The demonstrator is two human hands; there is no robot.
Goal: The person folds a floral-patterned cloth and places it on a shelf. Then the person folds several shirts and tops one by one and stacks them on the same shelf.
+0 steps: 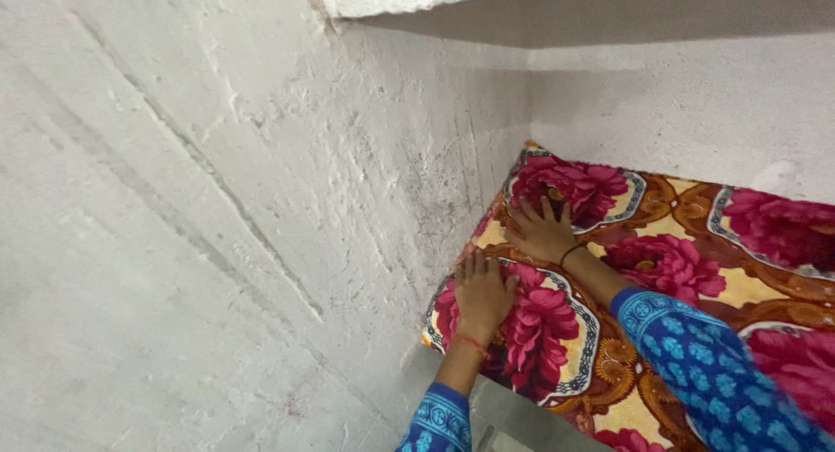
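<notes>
- The floral blanket (661,269), red roses on yellow and brown, lies spread over a raised bed in the corner where the rough whitewashed wall (217,200) meets the rear wall.
- The left hand (481,295) rests flat on its near-left edge beside the wall, fingers spread, gripping nothing.
- The right hand (541,230) lies flat farther in toward the corner, palm down, likewise open.
- Judged from this, the cloth is being pressed and smoothed along the wall edge; tucking that edge would call for curling the fingers under it.
</notes>
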